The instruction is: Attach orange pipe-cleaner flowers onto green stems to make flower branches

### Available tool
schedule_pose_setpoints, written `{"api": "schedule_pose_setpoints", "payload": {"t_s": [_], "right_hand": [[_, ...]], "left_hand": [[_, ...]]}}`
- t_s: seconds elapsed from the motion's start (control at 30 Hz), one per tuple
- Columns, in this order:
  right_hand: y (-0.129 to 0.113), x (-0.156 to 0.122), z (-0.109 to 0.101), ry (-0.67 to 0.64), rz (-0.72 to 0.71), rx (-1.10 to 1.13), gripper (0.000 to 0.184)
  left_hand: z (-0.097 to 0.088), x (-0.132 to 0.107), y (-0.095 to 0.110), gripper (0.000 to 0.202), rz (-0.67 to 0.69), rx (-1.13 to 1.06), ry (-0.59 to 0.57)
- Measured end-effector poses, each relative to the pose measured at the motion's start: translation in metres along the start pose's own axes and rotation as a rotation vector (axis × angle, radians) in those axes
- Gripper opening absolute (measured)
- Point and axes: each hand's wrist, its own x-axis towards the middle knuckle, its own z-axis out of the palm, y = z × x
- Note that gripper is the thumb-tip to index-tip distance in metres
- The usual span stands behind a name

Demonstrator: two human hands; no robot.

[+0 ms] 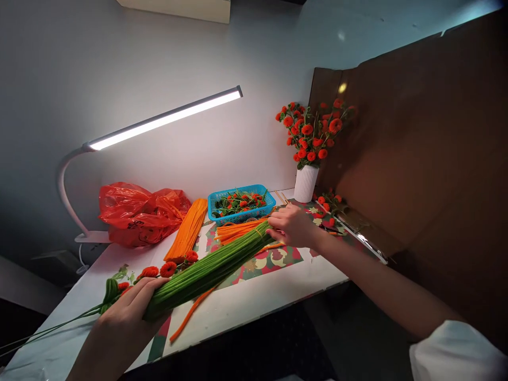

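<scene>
A thick bundle of green pipe cleaners (214,270) slants across the front of the table, lifted above it. My left hand (133,304) is wrapped round its lower left end. At the upper right end, my right hand (291,226) has its fingers closed on the bundle, near a thin orange band round it; the fingertips are partly hidden. Beneath and behind that end lie loose orange pipe cleaners (234,232). A single orange pipe cleaner (190,316) hangs at the table's front. Red pompom flowers (169,269) on green stems lie just behind my left hand.
A blue basket (270,200) with small flowers stands at the back. Left of it are an orange pipe cleaner bundle (186,230) and a red plastic bag (138,211). A white vase (306,184) of red flowers stands by the cardboard wall (416,148). A lit lamp (166,119) arches overhead.
</scene>
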Motion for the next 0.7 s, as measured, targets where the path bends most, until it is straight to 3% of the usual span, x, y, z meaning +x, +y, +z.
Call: {"api": "schedule_pose_setpoints", "payload": {"t_s": [0.13,0.2,0.37,0.5,0.7], "right_hand": [[-0.002,-0.001,-0.002,-0.018,-0.233,-0.151,0.019],[-0.005,-0.002,-0.001,-0.056,-0.281,-0.194,0.018],[-0.015,-0.005,0.009,-0.072,-0.288,-0.282,0.029],[-0.021,-0.004,0.014,-0.072,-0.285,-0.315,0.028],[-0.014,0.0,0.013,-0.088,-0.326,-0.299,0.026]], "left_hand": [[-0.004,0.001,-0.008,0.028,-0.043,-0.023,-0.051],[-0.005,0.001,-0.012,0.027,-0.054,-0.014,-0.073],[-0.009,0.006,-0.013,0.025,-0.019,0.021,-0.131],[-0.01,0.012,-0.01,0.023,-0.015,0.022,-0.151],[-0.007,0.012,-0.021,0.022,-0.056,-0.069,-0.285]]}}
